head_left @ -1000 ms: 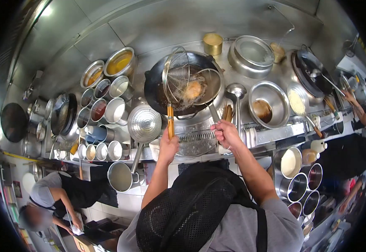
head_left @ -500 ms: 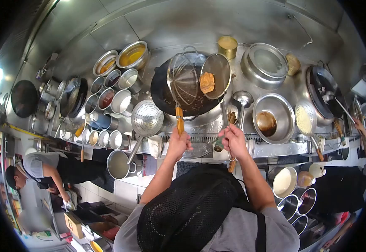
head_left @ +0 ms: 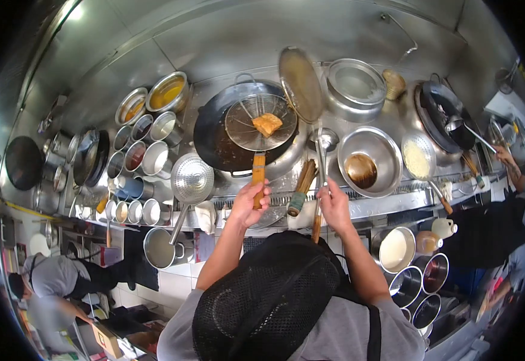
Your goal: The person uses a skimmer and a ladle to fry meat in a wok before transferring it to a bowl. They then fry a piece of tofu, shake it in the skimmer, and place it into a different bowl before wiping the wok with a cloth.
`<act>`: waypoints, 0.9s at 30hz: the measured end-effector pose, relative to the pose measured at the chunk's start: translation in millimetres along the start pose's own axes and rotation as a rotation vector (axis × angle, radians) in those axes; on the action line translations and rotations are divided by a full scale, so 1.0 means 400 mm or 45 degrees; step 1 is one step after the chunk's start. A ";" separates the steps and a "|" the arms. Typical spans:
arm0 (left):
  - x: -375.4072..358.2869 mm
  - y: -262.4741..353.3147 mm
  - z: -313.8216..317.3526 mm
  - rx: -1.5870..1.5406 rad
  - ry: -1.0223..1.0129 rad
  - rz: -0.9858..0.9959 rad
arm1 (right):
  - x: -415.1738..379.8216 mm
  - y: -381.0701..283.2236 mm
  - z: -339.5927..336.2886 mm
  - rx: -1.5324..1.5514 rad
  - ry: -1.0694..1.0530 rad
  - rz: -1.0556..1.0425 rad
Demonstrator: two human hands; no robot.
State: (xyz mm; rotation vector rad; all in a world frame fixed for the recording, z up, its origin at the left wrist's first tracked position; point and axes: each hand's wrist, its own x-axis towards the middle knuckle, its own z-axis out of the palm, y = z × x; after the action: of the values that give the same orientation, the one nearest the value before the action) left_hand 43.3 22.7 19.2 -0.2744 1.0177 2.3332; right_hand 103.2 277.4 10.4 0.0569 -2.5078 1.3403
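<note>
My left hand (head_left: 251, 202) is closed round the wooden handle of a wire skimmer (head_left: 244, 133). The skimmer lies level over a dark wok (head_left: 214, 146), and a browned, folded piece of food (head_left: 267, 124) rests on it. My right hand (head_left: 333, 204) grips the long metal handle of a fine-mesh strainer (head_left: 300, 84), which is tilted on edge to the right of the wok. A ladle (head_left: 328, 139) and a tied bamboo brush (head_left: 301, 189) lie near my right hand.
Metal containers of sauces (head_left: 135, 155) and a perforated ladle (head_left: 192, 178) are at the left. A steel bowl with brown liquid (head_left: 389, 153) and a lidded pot (head_left: 355, 90) stand at the right. One co-worker (head_left: 58, 277) is at lower left; another's hand (head_left: 504, 156) holds a ladle at far right.
The food has passed from the strainer to the skimmer. The skimmer has been lowered to lie flatter over the wok, and the strainer has swung up and tilted away. The whole view has shifted.
</note>
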 end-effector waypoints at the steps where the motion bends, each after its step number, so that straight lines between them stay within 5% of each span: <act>1: -0.012 -0.002 0.019 -0.001 0.045 0.012 | -0.017 0.015 -0.018 0.404 0.028 0.264; 2: -0.018 -0.003 0.025 0.008 0.035 -0.008 | -0.037 0.033 -0.039 0.812 0.065 0.525; 6: -0.007 -0.022 0.025 0.126 0.067 0.031 | -0.164 0.142 -0.107 1.253 0.247 0.648; 14: -0.014 -0.026 0.046 0.231 0.075 0.093 | -0.353 0.294 -0.061 1.597 0.423 0.837; 19: 0.015 0.010 -0.011 0.215 0.050 0.024 | -0.368 0.306 -0.047 1.366 0.301 1.010; 22: 0.081 0.040 -0.124 0.099 -0.185 -0.073 | -0.380 0.302 -0.023 1.342 0.415 1.008; 24: 0.056 0.084 -0.091 0.177 -0.100 -0.185 | -0.373 0.250 -0.043 1.171 0.413 1.036; 26: 0.137 0.130 -0.216 0.090 -0.396 -0.352 | -0.373 0.230 -0.049 0.881 0.400 1.092; 27: 0.157 0.147 -0.258 0.130 -0.330 -0.344 | -0.383 0.226 -0.052 0.613 0.440 1.073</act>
State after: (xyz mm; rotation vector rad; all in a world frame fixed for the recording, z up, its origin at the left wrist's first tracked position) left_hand -46.0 -57.5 -41.5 -0.0612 0.9072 2.0056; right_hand 239.0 329.4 -94.1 -1.1276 -1.8989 2.0011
